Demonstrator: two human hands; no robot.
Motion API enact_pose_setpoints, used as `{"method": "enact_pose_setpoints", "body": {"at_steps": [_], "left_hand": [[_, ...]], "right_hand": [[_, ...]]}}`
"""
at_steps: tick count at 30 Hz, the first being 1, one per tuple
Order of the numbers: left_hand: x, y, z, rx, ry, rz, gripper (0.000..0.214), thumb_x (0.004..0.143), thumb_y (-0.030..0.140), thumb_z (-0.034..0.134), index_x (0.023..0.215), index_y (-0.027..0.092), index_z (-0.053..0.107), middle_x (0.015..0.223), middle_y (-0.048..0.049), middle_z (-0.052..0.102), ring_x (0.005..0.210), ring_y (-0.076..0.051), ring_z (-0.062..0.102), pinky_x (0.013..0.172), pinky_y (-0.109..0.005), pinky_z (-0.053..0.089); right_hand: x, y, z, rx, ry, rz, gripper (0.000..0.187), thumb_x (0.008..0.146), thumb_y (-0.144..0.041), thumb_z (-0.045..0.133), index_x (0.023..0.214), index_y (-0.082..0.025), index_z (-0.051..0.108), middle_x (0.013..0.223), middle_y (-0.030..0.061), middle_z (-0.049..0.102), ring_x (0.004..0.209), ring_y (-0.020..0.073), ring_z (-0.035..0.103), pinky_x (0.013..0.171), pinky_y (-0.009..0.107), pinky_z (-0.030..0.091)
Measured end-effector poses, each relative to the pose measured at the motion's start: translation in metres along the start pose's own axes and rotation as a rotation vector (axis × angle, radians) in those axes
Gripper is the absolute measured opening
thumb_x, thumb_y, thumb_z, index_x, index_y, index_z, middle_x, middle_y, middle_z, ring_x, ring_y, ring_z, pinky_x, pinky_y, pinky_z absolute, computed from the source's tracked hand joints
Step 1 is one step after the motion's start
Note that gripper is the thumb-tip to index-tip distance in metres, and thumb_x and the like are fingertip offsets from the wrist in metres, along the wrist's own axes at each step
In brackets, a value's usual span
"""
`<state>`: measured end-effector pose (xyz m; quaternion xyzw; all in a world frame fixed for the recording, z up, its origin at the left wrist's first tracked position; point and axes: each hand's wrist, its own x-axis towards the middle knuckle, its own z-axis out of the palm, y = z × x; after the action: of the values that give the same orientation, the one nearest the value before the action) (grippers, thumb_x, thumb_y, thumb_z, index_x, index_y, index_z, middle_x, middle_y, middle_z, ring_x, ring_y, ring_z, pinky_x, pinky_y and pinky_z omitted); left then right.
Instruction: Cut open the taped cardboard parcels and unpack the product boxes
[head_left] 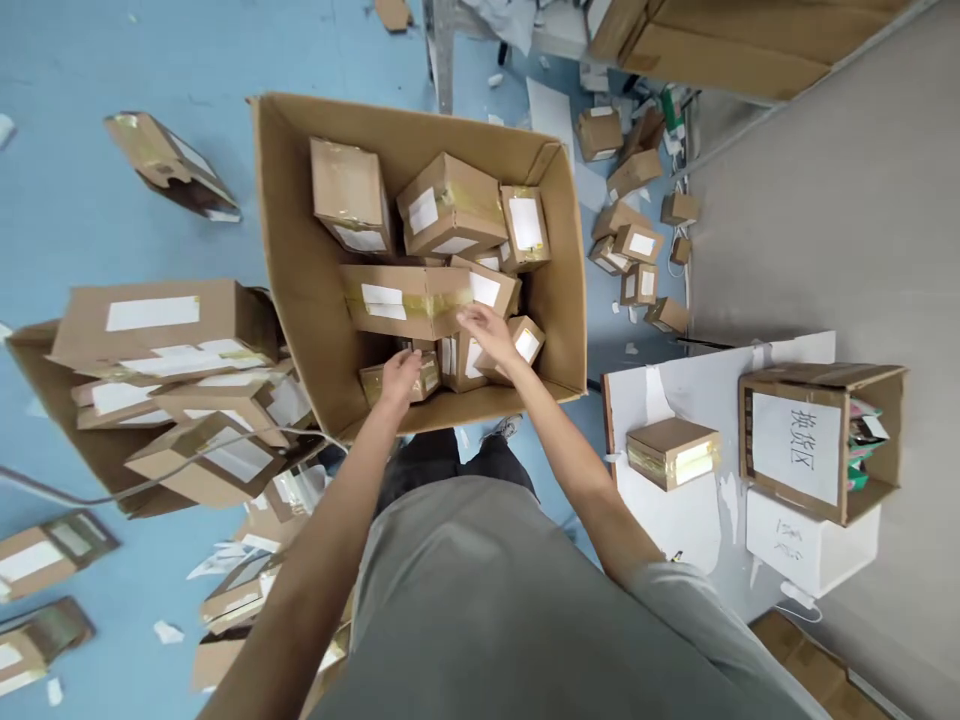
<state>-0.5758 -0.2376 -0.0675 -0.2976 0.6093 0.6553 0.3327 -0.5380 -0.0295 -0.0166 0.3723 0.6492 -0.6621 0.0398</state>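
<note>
The long taped carton (409, 300) hides parts of the cartons beneath it; whether the right hand (484, 332) grips its end or only touches it is unclear, as is the left hand's (401, 378) contact with the small taped carton (427, 378); print on the labels (525, 222) is illegible; the left edge crops a labelled parcel (30, 565), the top edge a big brown box (750, 45); one shoe (507, 427) is partly covered.

"How is the carton (300, 270) at the centre of the frame looking?"

"It's showing matt cardboard. Inside, the long parcel (411, 284) is showing cardboard too; its tape (418, 303) is looking like glossy plastic, its label (383, 301) like matt paper."

"And the shirt (480, 600), bottom centre?"

"That's showing matt cloth. Upper left, the floor (75, 60) is looking smooth."
</note>
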Motion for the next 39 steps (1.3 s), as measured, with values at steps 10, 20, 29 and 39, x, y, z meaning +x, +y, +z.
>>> {"method": "enact_pose_setpoints", "body": {"at_steps": [10, 20, 29, 39], "left_hand": [[0.062, 0.003, 0.019, -0.33, 0.036, -0.467, 0.028, 0.11, 0.024, 0.063, 0.136, 0.018, 0.07, 0.136, -0.0195, 0.073, 0.133, -0.025, 0.077, 0.13, -0.04, 0.061], [-0.022, 0.011, 0.011, -0.245, 0.084, -0.355, 0.011, 0.101, 0.024, 0.08, 0.102, 0.027, 0.069, 0.124, -0.0106, 0.078, 0.142, -0.023, 0.074, 0.135, -0.042, 0.056], [-0.172, 0.022, 0.06, -0.011, -0.236, 0.431, 0.035, 0.102, 0.047, 0.088, 0.131, 0.04, 0.07, 0.165, -0.0011, 0.07, 0.159, -0.028, 0.067, 0.125, -0.052, 0.065], [-0.375, -0.067, 0.231, 0.4, -0.88, 0.552, 0.061, 0.108, 0.069, 0.083, 0.161, 0.041, 0.074, 0.162, -0.0089, 0.075, 0.164, -0.037, 0.066, 0.126, -0.051, 0.066]], "right_hand": [[0.139, -0.027, 0.099, -0.473, -0.087, -0.079, 0.013, 0.105, 0.003, 0.065, 0.11, -0.002, 0.076, 0.145, 0.0184, 0.087, 0.163, 0.0293, 0.067, 0.147, 0.042, 0.038], [0.01, -0.059, 0.06, -0.823, -0.108, -0.406, 0.045, 0.118, -0.017, 0.068, 0.162, -0.007, 0.066, 0.182, 0.0258, 0.058, 0.177, 0.0364, 0.051, 0.154, 0.053, 0.032], [-0.181, -0.046, -0.063, -0.596, 0.495, -0.493, 0.08, 0.12, -0.057, 0.065, 0.189, -0.021, 0.046, 0.167, 0.0243, 0.059, 0.163, 0.0403, 0.058, 0.143, 0.059, 0.049], [-0.441, 0.024, -0.201, -0.447, 1.421, -0.399, 0.083, 0.12, -0.047, 0.062, 0.196, -0.038, 0.03, 0.156, 0.018, 0.054, 0.153, 0.0363, 0.062, 0.132, 0.062, 0.058]]}}
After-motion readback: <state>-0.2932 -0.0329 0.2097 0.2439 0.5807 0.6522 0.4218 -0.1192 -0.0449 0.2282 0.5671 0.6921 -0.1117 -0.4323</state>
